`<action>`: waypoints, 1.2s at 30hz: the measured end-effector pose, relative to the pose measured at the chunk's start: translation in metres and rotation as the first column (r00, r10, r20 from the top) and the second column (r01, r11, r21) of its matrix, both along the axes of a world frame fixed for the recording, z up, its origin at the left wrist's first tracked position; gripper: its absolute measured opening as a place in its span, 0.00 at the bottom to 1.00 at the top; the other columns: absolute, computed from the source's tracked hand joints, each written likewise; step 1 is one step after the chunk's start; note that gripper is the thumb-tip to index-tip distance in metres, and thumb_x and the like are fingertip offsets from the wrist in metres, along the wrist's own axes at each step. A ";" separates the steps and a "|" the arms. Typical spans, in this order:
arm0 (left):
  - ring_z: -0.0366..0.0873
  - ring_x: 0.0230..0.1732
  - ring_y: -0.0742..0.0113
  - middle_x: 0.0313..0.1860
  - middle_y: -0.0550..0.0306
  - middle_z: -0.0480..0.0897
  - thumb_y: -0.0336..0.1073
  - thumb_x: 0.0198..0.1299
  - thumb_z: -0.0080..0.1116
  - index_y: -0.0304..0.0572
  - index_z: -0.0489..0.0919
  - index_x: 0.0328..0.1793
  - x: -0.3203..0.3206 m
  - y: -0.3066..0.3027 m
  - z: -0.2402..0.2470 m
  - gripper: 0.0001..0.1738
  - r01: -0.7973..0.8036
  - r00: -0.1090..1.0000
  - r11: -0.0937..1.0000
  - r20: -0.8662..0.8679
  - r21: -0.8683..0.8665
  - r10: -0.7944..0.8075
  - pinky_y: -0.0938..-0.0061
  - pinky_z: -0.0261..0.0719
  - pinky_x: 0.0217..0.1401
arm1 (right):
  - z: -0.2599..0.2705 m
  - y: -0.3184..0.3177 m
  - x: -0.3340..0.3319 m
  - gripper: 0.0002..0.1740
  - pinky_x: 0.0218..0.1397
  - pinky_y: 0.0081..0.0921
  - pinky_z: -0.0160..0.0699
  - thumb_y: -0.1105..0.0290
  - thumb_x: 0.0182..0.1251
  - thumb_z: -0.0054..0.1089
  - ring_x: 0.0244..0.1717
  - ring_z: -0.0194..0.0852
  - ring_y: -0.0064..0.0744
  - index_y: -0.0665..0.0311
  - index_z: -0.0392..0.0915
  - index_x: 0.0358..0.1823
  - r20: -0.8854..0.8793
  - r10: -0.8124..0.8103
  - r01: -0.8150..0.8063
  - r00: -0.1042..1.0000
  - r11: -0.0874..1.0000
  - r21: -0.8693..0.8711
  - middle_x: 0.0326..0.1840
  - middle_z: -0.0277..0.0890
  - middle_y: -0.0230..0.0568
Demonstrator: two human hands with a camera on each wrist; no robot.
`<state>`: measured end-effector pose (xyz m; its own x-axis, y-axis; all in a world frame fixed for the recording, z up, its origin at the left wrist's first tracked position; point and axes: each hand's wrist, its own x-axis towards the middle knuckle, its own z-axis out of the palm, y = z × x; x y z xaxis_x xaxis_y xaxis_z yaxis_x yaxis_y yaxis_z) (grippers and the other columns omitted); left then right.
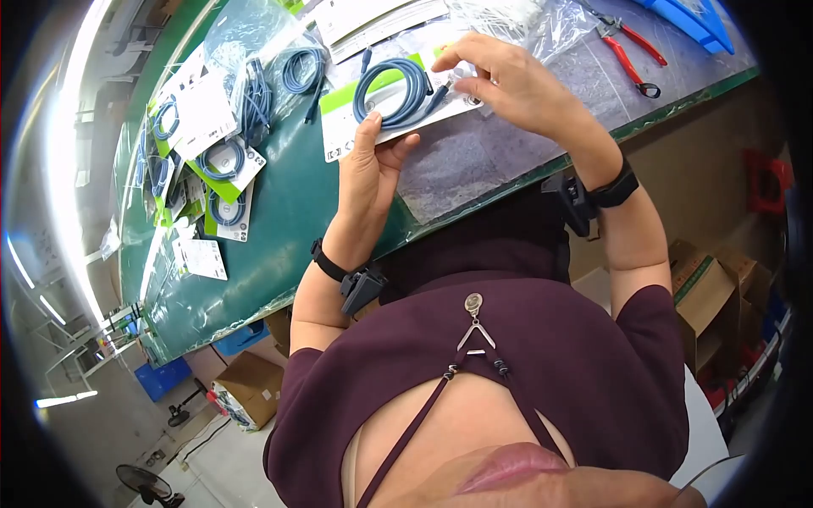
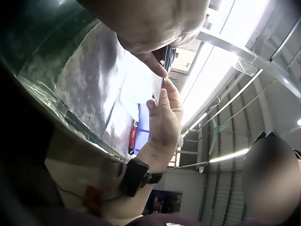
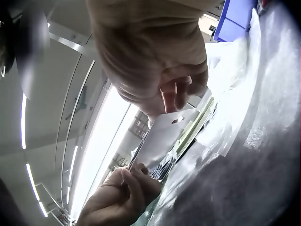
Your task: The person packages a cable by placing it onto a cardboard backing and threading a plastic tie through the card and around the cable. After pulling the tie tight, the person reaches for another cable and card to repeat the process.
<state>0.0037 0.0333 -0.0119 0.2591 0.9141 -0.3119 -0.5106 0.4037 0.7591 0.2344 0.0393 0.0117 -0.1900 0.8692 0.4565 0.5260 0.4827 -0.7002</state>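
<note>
A white and green packaging card (image 1: 356,127) with a coiled blue cable (image 1: 394,91) on it is held above the green table (image 1: 288,220). My left hand (image 1: 373,165) grips the card's near edge, thumb on top. My right hand (image 1: 500,76) pinches the cable's plug end at the card's far right edge. In the left wrist view the card (image 2: 162,77) shows edge-on between my left hand (image 2: 150,23) and right hand (image 2: 164,117). In the right wrist view the card (image 3: 164,136) stretches from my right hand (image 3: 160,66) down to my left hand (image 3: 122,197).
Several more carded blue cables (image 1: 224,165) and loose cables in clear bags (image 1: 254,93) lie at the table's left. Red-handled pliers (image 1: 631,55) and a blue tray (image 1: 690,17) sit at the far right. A clear plastic sheet (image 1: 474,161) covers the table before me. Cardboard boxes (image 1: 707,292) stand on the floor.
</note>
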 end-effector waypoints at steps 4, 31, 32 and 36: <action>0.82 0.43 0.62 0.48 0.49 0.80 0.35 0.65 0.53 0.33 0.70 0.58 0.000 0.005 -0.003 0.19 0.023 0.999 0.998 0.046 -0.051 -0.021 0.70 0.87 0.42 | -0.008 0.008 0.004 0.07 0.43 0.25 0.70 0.74 0.59 0.62 0.37 0.69 0.22 0.65 0.78 0.38 0.090 0.133 -0.137 0.987 0.990 0.039 0.40 0.72 0.31; 0.80 0.50 0.59 0.56 0.49 0.76 0.34 0.68 0.50 0.36 0.64 0.65 0.005 -0.005 0.001 0.21 0.074 0.996 0.987 0.033 0.144 -0.079 0.65 0.84 0.50 | 0.005 0.001 -0.032 0.14 0.54 0.28 0.56 0.65 0.43 0.71 0.47 0.66 0.30 0.53 0.82 0.35 0.265 0.028 -0.093 0.964 0.967 0.236 0.45 0.74 0.24; 0.80 0.50 0.59 0.56 0.49 0.75 0.34 0.68 0.50 0.36 0.64 0.65 0.005 -0.006 -0.001 0.22 0.067 0.995 0.986 0.064 0.156 -0.077 0.64 0.84 0.51 | 0.004 0.001 -0.033 0.14 0.54 0.28 0.56 0.65 0.43 0.71 0.47 0.66 0.30 0.53 0.82 0.35 0.269 0.034 -0.101 0.963 0.966 0.239 0.45 0.74 0.24; 0.80 0.50 0.58 0.55 0.49 0.76 0.34 0.67 0.52 0.34 0.65 0.64 0.012 -0.011 -0.006 0.22 0.058 0.989 0.961 0.119 0.271 -0.094 0.63 0.83 0.54 | 0.005 -0.004 -0.038 0.12 0.53 0.27 0.56 0.64 0.43 0.70 0.46 0.67 0.27 0.52 0.82 0.33 0.245 0.014 -0.092 0.969 0.946 0.310 0.40 0.74 0.22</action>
